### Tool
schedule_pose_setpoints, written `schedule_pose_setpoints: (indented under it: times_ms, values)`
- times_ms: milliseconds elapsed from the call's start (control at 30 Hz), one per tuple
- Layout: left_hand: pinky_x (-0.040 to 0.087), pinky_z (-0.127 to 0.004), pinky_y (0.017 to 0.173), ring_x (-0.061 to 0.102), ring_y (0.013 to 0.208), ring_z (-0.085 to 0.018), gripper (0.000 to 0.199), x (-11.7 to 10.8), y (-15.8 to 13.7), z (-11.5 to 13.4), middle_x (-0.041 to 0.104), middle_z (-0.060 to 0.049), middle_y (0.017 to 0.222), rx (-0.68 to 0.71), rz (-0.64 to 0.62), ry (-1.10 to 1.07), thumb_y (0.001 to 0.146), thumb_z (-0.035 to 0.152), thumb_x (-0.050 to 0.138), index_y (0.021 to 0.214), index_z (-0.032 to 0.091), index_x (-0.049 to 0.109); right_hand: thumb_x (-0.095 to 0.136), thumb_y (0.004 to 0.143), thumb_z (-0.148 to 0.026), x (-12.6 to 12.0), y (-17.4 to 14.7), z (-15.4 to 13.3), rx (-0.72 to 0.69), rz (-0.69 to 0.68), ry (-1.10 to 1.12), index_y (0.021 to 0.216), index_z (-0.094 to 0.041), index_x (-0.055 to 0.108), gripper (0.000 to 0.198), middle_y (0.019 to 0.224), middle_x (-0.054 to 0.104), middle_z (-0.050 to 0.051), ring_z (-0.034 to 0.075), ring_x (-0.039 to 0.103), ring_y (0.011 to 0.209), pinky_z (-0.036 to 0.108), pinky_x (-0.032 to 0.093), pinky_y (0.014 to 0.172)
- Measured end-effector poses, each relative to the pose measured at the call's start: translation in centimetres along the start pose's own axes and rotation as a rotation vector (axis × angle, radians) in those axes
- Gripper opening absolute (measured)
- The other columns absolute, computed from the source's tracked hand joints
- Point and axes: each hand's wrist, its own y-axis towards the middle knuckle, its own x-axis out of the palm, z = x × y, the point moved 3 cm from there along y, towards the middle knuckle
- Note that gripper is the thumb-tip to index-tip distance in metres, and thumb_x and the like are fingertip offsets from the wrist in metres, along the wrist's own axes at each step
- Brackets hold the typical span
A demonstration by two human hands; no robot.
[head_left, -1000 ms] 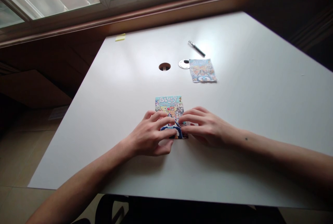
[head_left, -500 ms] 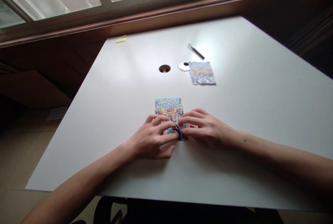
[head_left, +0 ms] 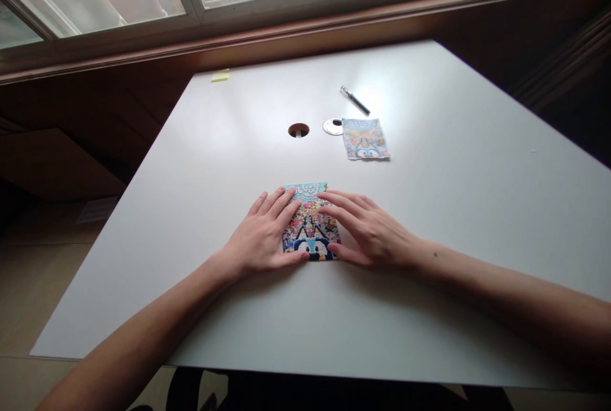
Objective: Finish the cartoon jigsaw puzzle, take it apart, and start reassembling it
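1. The left hand (head_left: 261, 233) now sits on the left side of the colourful picture (head_left: 311, 220), no longer over its lower middle — the blue dog face (head_left: 312, 248) shows more fully.
2. It lies spread, thumb at the bottom edge.
3. The right hand (head_left: 370, 233) arches over the right side, fingers parted.
4. The picture lies on the white table (head_left: 205, 207), nearer than the paler print (head_left: 365, 139).

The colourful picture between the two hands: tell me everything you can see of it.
The colourful picture is a flat, rectangular piece that looks like card, crowded with small figures. A light-blue band with puffy lettering tops it; a blue dog-like face with pointed ears fills the bottom. It lies face up on the white table, lettering away from the person. The left hand rests spread over its left side; the right hand's fingertips overlap its right side, exact contact unclear.
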Motion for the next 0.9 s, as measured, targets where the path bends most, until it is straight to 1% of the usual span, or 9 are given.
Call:
schedule_pose_setpoints:
  times_ms: [67,133,233,400,533,667,767,833,900]
  values:
    - [0.009,-0.052,0.127,0.011,0.154,-0.032,0.097,0.1,0.1,0.1,0.015,-0.013,0.166,-0.002,-0.011,0.014,0.087,0.076,0.046,0.158,0.016,0.020,0.056,0.091,-0.049,0.5,0.1,0.1,0.057,-0.056,-0.036,0.147,-0.012,0.039,0.069,0.157,0.037,0.021,0.034,0.032,0.146,0.053,0.034,0.115]
    - [0.007,-0.052,0.127,0.008,0.155,-0.032,0.096,0.3,0.1,0.2,0.011,-0.012,0.167,-0.008,-0.028,0.035,0.089,0.076,0.041,0.159,0.015,0.016,0.055,0.090,-0.053,0.9,0.1,0.1,0.086,-0.103,-0.051,0.151,-0.011,0.035,0.076,0.160,0.032,0.020,0.034,0.027,0.149,0.054,0.029,0.118]
    - [0.005,-0.051,0.127,0.006,0.155,-0.031,0.094,0.4,0.1,0.2,0.009,-0.012,0.167,-0.012,-0.053,0.064,0.092,0.076,0.034,0.160,0.014,0.014,0.054,0.089,-0.054,0.9,0.2,0.1,0.107,-0.132,-0.053,0.151,-0.009,0.037,0.078,0.161,0.030,0.020,0.035,0.026,0.150,0.053,0.027,0.120]
    - [0.005,-0.051,0.126,0.004,0.155,-0.030,0.095,0.5,0.2,0.0,0.008,-0.011,0.167,-0.010,-0.056,0.081,0.091,0.078,0.031,0.160,0.015,0.013,0.053,0.089,-0.056,0.6,0.5,0.0,0.114,-0.147,-0.055,0.149,-0.009,0.040,0.077,0.159,0.033,0.021,0.035,0.028,0.149,0.053,0.028,0.119]
    - [0.005,-0.050,0.127,0.003,0.156,-0.029,0.098,0.4,0.3,-0.1,0.005,-0.012,0.167,0.002,-0.074,0.087,0.091,0.079,0.028,0.160,0.013,0.009,0.053,0.089,-0.057,0.7,0.5,0.2,0.113,-0.141,-0.053,0.151,-0.008,0.036,0.081,0.161,0.029,0.021,0.035,0.026,0.149,0.054,0.028,0.120]
    - [0.003,-0.050,0.127,0.003,0.156,-0.029,0.099,0.4,0.2,0.0,0.006,-0.012,0.167,-0.005,-0.077,0.091,0.091,0.080,0.028,0.160,0.012,0.011,0.051,0.090,-0.058,0.9,0.4,-0.1,0.093,-0.146,-0.034,0.151,-0.008,0.036,0.080,0.159,0.032,0.021,0.036,0.028,0.148,0.056,0.027,0.120]
    - [0.005,-0.051,0.127,0.003,0.156,-0.028,0.098,0.3,0.2,0.0,0.004,-0.012,0.167,0.002,-0.060,0.077,0.091,0.079,0.029,0.160,0.014,0.008,0.054,0.090,-0.056,0.3,0.5,0.3,0.125,-0.070,0.032,0.150,-0.010,0.036,0.078,0.157,0.037,0.021,0.034,0.033,0.146,0.053,0.034,0.118]
    - [0.008,-0.051,0.127,0.003,0.156,-0.029,0.097,0.3,0.2,0.0,0.003,-0.010,0.168,0.002,-0.029,0.053,0.092,0.078,0.030,0.161,0.016,0.004,0.054,0.092,-0.049,-0.6,0.5,1.9,0.238,0.065,0.058,0.148,-0.012,0.039,0.069,0.151,0.045,0.019,0.031,0.042,0.140,0.050,0.041,0.114]
    - [0.010,-0.051,0.127,0.004,0.155,-0.030,0.094,0.1,0.1,-0.1,0.004,-0.009,0.168,-0.007,0.007,0.028,0.092,0.076,0.033,0.161,0.018,0.004,0.052,0.093,-0.041,-1.8,0.5,4.5,0.372,0.229,-0.003,0.142,-0.014,0.047,0.056,0.139,0.056,0.018,0.030,0.051,0.132,0.050,0.045,0.110]
